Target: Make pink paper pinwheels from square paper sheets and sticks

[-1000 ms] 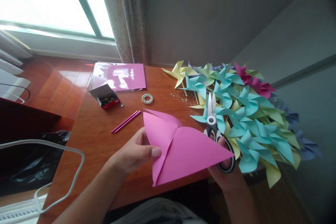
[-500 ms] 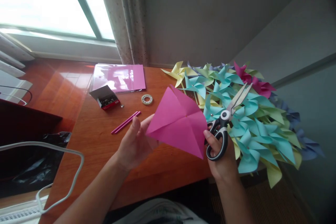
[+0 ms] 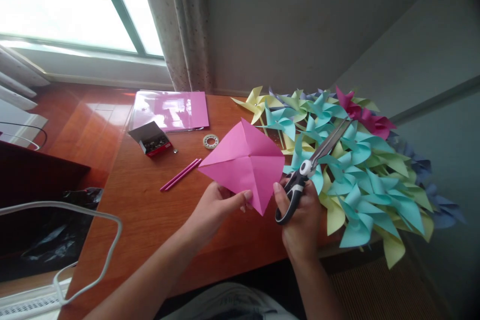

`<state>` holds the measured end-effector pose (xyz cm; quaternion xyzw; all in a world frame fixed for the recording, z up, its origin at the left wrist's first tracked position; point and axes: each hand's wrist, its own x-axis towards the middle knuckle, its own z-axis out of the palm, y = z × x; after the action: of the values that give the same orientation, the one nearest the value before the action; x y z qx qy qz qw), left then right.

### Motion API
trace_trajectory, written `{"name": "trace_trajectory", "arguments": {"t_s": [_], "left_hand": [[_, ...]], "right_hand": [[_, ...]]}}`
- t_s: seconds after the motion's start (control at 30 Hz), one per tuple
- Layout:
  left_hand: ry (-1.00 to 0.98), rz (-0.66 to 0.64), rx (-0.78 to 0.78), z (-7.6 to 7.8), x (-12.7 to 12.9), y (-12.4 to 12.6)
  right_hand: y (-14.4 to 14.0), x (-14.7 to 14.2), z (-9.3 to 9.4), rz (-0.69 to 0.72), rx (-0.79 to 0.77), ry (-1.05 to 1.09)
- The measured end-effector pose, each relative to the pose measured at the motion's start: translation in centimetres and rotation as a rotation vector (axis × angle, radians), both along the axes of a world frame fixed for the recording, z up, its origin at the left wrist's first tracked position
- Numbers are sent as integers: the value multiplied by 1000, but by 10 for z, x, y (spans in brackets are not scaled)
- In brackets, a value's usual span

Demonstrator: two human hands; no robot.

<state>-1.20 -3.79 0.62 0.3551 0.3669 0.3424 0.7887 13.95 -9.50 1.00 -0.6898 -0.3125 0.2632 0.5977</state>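
A square sheet of pink paper [image 3: 240,167] with crossing creases and cuts along them is held up above the table. My left hand [image 3: 219,205] grips its lower edge, thumb on top and fingers partly hidden beneath. In my right hand [image 3: 303,225] are black-and-white scissors [image 3: 306,168], the handle loops around the fingers. Their blades are together and point away to the upper right, over the pinwheels. My right thumb lies at the paper's right corner.
Finished paper pinwheels [image 3: 356,210] in several colours cover the table's right side. On the wooden table [image 3: 150,240] lie pink sticks [image 3: 180,175], a tape roll [image 3: 210,141], an open box of small metal pieces [image 3: 155,145] and pink sheets in clear plastic [image 3: 168,110].
My left hand has moved right along the paper to its lower edge. The paper has turned and shifted left. The scissors have come lower and left, and their blades have closed.
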Motion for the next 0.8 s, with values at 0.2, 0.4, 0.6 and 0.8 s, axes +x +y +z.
{"name": "trace_trajectory", "arguments": {"t_s": [0.2,0.4,0.6,0.8], "left_hand": [[12,125,-24,4,-5,5],[-65,198,-22,4,-10,7],[-85,236,-20,2,-9,8],[-27,225,-16,0,-6,7]], "right_hand": [[-29,13,6,288,-23,218],[-76,30,11,575,-291,449],[-99,24,4,673,-479,638],[-87,12,8,698,-466,709]]}}
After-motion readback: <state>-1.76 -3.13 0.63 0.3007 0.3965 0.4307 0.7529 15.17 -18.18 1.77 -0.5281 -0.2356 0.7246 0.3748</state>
